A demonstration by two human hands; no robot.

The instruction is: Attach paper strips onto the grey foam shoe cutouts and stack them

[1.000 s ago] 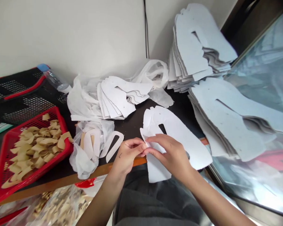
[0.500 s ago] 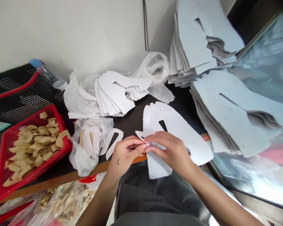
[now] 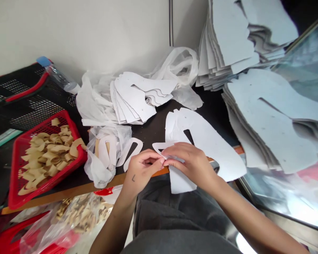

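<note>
Your two hands met near the front edge of the tabletop. Your left hand and your right hand pinched a small white piece between thumbs and fingers. Its bare corner pointed towards ten o'clock from your fingertips; its full long axis you could not have read, since your fingers covered the rest.

Behind your right hand lay a larger white sheet, its long axis running from about half past ten to half past four. Its second, shorter leg pointed to six o'clock and hung over the front edge. Whether your right hand pressed on it, I could not tell.

At about half past nine from your hands, a loose white loop lay flat, closed end at one o'clock, legs at seven. Farther out at nine stood a red basket of tan curled pieces. A fanned stack of white sheets sat towards eleven, and taller grey-white stacks at one and two.
</note>
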